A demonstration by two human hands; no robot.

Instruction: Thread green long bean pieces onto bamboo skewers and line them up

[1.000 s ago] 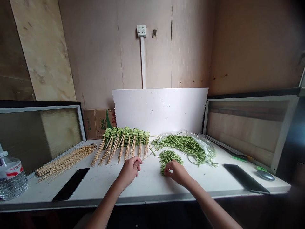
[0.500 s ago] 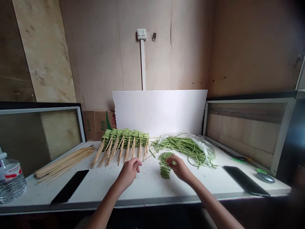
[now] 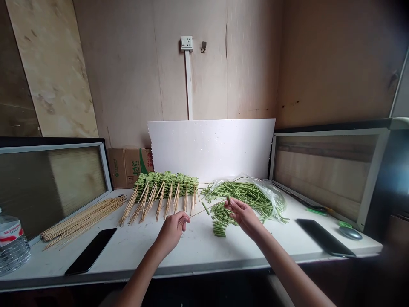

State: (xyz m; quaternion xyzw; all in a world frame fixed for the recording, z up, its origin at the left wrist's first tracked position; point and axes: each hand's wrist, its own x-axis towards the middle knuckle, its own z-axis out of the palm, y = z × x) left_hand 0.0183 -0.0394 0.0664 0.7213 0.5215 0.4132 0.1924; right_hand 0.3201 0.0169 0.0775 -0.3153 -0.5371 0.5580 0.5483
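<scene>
My left hand (image 3: pixel 172 230) is closed in a pinch on the near end of a thin bamboo skewer (image 3: pixel 200 212) that carries one green bean piece near its far end. Just right of the skewer's tip, my right hand (image 3: pixel 244 215) pinches a short cut bean piece (image 3: pixel 228 199). Under and between the hands lies a small pile of cut bean pieces (image 3: pixel 220 219). Behind my left hand, a row of finished bean skewers (image 3: pixel 166 187) lies fanned out. Long whole beans (image 3: pixel 249 194) spill from a clear plastic bag behind my right hand.
A bundle of bare skewers (image 3: pixel 83 217) and a black phone (image 3: pixel 89 251) lie at the left, with a water bottle (image 3: pixel 12 247) at the far left edge. Another dark phone (image 3: pixel 324 243) and a mouse (image 3: pixel 349 232) lie at the right. White foam board (image 3: pixel 211 145) stands behind.
My right hand has risen from the cut bean pile with one piece and moved up and back toward the skewer tip. My left hand has kept its pinch on the skewer.
</scene>
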